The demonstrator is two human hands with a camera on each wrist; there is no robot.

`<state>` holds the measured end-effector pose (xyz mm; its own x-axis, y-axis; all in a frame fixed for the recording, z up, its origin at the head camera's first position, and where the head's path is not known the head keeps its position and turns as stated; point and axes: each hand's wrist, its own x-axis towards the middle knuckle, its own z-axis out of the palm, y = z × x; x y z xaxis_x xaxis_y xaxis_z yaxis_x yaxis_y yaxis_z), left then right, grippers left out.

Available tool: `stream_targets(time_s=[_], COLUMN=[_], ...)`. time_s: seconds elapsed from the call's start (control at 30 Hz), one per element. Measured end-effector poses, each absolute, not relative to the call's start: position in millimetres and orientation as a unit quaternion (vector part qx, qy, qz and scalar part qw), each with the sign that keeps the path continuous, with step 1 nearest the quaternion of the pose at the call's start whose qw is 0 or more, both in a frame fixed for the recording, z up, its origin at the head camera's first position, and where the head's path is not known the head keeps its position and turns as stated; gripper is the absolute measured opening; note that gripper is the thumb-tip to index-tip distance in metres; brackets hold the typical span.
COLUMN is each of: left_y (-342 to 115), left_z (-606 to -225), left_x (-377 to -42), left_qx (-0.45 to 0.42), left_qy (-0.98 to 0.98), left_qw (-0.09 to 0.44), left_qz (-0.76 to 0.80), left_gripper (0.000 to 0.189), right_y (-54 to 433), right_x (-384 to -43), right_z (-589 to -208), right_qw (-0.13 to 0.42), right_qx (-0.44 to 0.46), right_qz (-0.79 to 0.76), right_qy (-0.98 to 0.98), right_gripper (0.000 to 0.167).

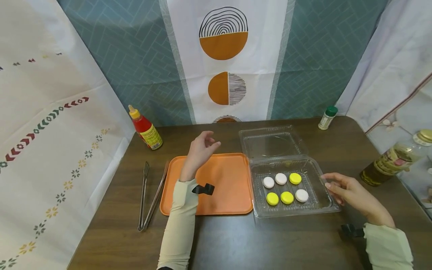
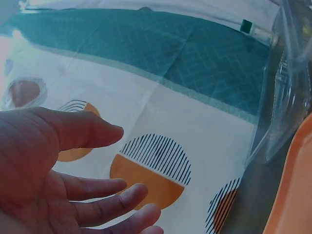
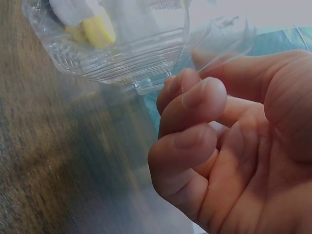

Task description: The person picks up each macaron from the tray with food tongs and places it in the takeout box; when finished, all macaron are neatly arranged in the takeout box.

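Observation:
A clear plastic clamshell container (image 1: 317,204) lies with its lid (image 1: 273,144) folded back toward the wall. Inside sit white and yellow round pieces like macarons (image 1: 287,197), in two rows. My right hand (image 1: 357,197) pinches the container's right rim between thumb and fingers; the other fingers curl below, seen close in the right wrist view. Over the far left part of an orange tray (image 1: 226,187) hovers my left hand (image 1: 200,152), fingers loosely bent and holding nothing. The tray's left part is partly hidden by the left forearm.
Metal tongs (image 1: 144,202) lie left of the tray. A red sauce bottle (image 1: 146,129) stands at the back left. At the back right is a green-capped shaker (image 1: 327,118), and an oil bottle (image 1: 388,163) stands near the right edge. Fabric hangs behind the table.

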<state>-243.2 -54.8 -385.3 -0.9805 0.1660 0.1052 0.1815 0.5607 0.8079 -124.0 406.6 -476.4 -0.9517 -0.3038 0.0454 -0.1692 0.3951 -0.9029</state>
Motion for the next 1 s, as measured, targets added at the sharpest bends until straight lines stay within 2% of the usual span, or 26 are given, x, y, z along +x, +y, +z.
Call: stream_targets(time_s=[0.2, 0.43, 0.6, 1.0], left_y=[-39, -24, -9, 15], left_z=[-397, -414, -425, -442], left_x=[-246, -249, -248, -247], left_qx=[-0.109, -0.116, -0.135, -0.143], left_qy=[-0.881, -0.878, -0.870, -0.871], left_qw=[-0.023, -0.066, -0.104, -0.150], left_qz=[-0.460, -0.460, -0.462, -0.446], left_gripper=[0.054, 0.060, 0.065, 0.077], right_y=[406, 405, 404, 403], right_x=[-124, -123, -124, -123], right_z=[-476, -477, -475, -473], right_qw=[0.059, 0.067, 0.063, 0.069], right_qx=[-0.147, -0.137, -0.133, -0.124], right_qz=[-0.539, -0.534, -0.521, -0.519], right_qy=[0.827, 0.832, 0.841, 0.843], right_gripper=[0.029, 0.023, 0.027, 0.028])
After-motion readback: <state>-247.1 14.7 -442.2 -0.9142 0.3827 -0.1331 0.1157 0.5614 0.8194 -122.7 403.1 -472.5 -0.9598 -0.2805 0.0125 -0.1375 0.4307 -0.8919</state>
